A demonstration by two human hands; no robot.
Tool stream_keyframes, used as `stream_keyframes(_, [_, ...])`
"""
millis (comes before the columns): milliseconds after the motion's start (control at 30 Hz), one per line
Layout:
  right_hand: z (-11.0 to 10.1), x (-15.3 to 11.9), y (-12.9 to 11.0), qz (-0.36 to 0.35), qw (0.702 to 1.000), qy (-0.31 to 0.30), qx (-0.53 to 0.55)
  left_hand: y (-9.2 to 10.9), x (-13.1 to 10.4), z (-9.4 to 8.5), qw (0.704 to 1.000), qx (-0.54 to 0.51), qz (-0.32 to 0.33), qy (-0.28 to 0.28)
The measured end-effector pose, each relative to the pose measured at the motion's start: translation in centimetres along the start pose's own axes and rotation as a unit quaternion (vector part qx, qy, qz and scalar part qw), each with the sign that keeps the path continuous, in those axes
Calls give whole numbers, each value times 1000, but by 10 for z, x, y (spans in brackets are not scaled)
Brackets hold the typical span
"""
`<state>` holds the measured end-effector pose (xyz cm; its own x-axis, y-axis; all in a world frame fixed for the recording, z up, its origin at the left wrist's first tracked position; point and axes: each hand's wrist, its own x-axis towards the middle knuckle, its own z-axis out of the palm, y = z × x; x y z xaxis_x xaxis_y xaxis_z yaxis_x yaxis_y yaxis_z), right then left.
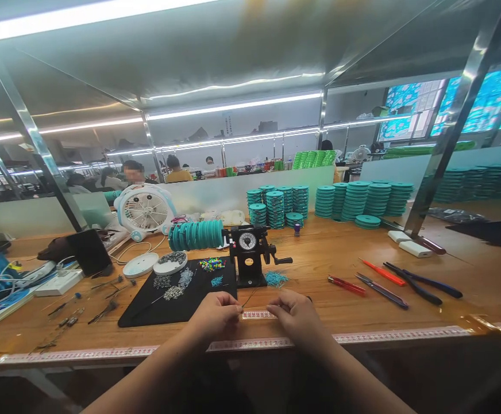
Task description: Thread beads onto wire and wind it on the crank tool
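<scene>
My left hand (pixel 218 313) is closed in a pinch at the front of the wooden table, with a thin dark strand rising from its fingertips. Opposite it, my right hand (pixel 296 313) is also pinched; what lies between its fingertips is too small to make out. A short measuring strip (pixel 258 315) lies between the hands. Just behind them stands a black winding device (pixel 250 259) with a dial and crank, carrying a row of teal spools (pixel 196 234). Small blue pieces (pixel 276 279) lie at its base. Left of it, a black mat (pixel 147 307) bears beads and small metal parts.
Pliers (pixel 423 284), tweezers (pixel 382 290) and red-handled tools (pixel 346 286) lie at right. Stacks of teal spools (pixel 356 201) stand behind. A white fan (pixel 145 210), phone (pixel 89 253) and power strip (pixel 58 283) are at left. Other people sit beyond the partition.
</scene>
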<state>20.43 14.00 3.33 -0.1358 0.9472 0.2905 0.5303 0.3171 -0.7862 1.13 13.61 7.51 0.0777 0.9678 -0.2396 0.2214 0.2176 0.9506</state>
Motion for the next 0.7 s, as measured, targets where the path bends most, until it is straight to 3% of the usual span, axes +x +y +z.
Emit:
stream_keyframes(267, [-8, 4, 13, 69, 998, 2, 3, -11, 18, -1, 986, 161, -11, 28])
stream_keyframes(500, [-12, 5, 23, 95, 995, 19, 33, 5, 11, 0, 986, 159, -37, -14])
stream_keyframes(700, [-13, 8, 30, 114, 990, 49, 71, 2, 11, 0, 989, 143, -29, -31])
